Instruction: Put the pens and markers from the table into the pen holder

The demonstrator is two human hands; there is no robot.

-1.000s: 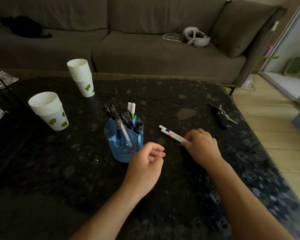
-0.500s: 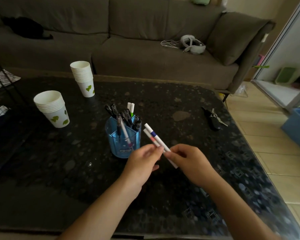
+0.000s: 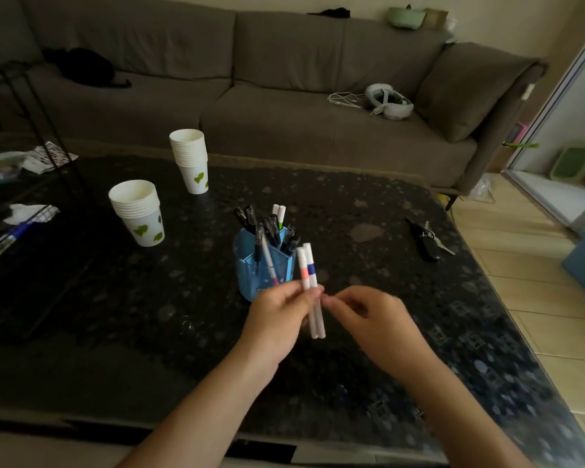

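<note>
Two white markers [image 3: 309, 280], one with a pink band and one with a blue band, stand nearly upright side by side in my left hand [image 3: 279, 320], which pinches them near the middle. My right hand [image 3: 375, 320] is just right of them, fingertips loosely curled and close to the markers, holding nothing that I can see. The blue pen holder [image 3: 250, 265] stands on the dark speckled table [image 3: 368, 265] directly behind my left hand. Several black pens and white markers stick out of it.
Two stacks of white paper cups [image 3: 139, 211] [image 3: 190, 160] with green hearts stand at the table's left. Keys with a black fob [image 3: 428, 239] lie at the right. A grey sofa [image 3: 284, 106] with a white headset [image 3: 387, 100] runs behind the table.
My right hand picked the two markers off the table and passed them to my left hand, which now holds them upright. My right hand has let go.
</note>
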